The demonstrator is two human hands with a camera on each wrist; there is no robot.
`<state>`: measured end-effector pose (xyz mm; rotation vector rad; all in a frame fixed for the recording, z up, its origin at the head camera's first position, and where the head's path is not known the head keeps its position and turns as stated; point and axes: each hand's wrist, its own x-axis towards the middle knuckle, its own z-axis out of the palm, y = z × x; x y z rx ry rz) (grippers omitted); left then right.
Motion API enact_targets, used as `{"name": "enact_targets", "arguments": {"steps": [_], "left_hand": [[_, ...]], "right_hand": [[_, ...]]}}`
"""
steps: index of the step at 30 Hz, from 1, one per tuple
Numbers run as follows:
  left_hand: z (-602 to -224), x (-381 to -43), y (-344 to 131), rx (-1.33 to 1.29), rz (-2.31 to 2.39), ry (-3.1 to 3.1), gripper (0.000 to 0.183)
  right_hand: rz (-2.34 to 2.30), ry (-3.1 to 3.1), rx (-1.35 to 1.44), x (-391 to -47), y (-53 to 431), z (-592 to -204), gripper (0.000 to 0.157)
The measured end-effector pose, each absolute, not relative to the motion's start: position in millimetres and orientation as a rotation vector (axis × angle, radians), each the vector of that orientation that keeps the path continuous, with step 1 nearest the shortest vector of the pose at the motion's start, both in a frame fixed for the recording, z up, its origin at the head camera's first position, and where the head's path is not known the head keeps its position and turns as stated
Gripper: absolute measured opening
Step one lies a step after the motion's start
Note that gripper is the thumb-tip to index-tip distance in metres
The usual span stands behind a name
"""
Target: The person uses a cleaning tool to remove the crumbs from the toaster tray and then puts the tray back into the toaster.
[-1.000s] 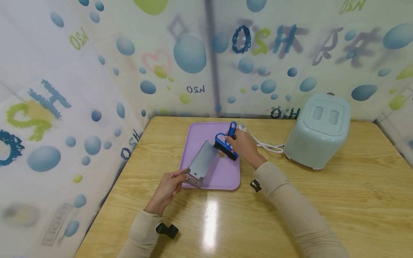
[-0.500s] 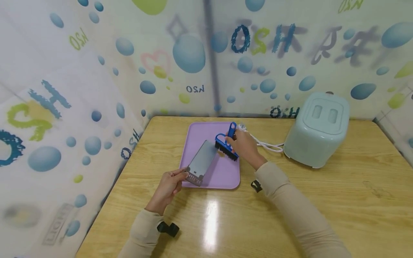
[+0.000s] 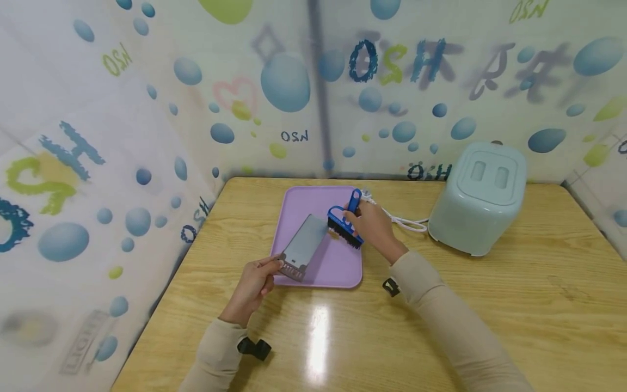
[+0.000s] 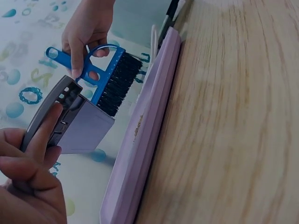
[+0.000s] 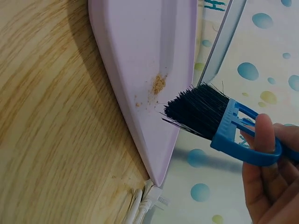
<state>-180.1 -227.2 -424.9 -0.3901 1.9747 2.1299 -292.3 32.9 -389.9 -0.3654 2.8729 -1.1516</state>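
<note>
My left hand (image 3: 253, 282) pinches the slotted dark end of a flat grey metal crumb tray (image 3: 305, 242), thumb on top. It slants above a purple serving tray (image 3: 338, 275). Right of it, my right hand (image 3: 376, 227) grips a small blue brush (image 3: 349, 231) with black bristles, fingers through its frame. In the left wrist view the bristles (image 4: 120, 84) hang near the crumb tray's (image 4: 88, 126) far edge; contact cannot be told. A little heap of brown crumbs (image 5: 159, 85) lies on the purple tray below the bristles.
A pale green toaster (image 3: 475, 204) stands on the wooden table (image 3: 416, 326) at the right. Its white cord (image 3: 409, 223) runs toward the tray, and the plug lies by the tray's corner. A patterned wall sheet (image 3: 289, 136) closes off the back and left.
The brush has shifted slightly to the right and nearer to me, away from the crumb tray. My left hand keeps its hold, and the crumb tray hardly moves.
</note>
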Motion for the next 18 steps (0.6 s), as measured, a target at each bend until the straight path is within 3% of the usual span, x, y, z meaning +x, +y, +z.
{"name": "enact_targets", "arguments": {"steps": [18], "left_hand": [[-424,-179,-226,-0.383,2.123,1.99,0.046]], "right_hand": [[-1.425,2.743,-0.354,-282,40,-387,0.025]]}}
